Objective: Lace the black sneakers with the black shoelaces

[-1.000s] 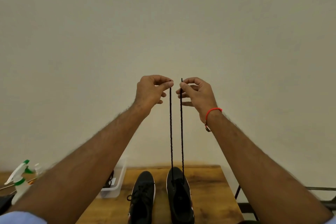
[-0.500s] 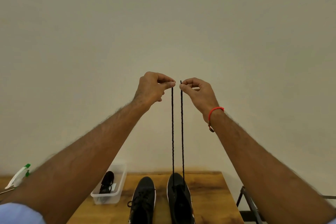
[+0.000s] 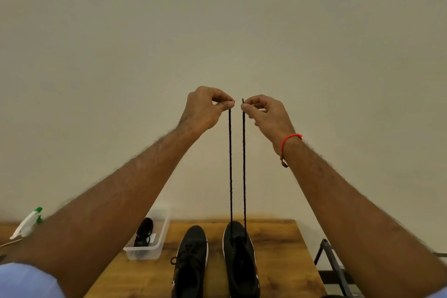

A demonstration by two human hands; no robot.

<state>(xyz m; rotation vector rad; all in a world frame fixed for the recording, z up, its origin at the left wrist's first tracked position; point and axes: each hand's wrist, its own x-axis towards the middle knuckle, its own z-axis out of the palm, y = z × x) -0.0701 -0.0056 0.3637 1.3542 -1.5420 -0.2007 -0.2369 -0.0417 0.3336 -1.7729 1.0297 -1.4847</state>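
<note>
In the middle of the frame the left hand (image 3: 205, 110) and the right hand (image 3: 266, 113) are each pinching one end of the thin, braided black lace (image 3: 230, 164), probably to make both halves equal. The two strands are hanging straight down into the right sneaker (image 3: 240, 261), at the bottom centre on the wooden table (image 3: 278, 249). The left sneaker (image 3: 191, 261), of matte black fabric, is lying beside it, already laced.

Counts on and above the table
Two hands (image 3: 205, 109) (image 3: 267, 113), two black sneakers (image 3: 191, 261) (image 3: 240, 259), two taut lace strands (image 3: 230, 172) (image 3: 244, 172), one clear bin (image 3: 159, 232), one spray bottle (image 3: 26, 224)
</note>
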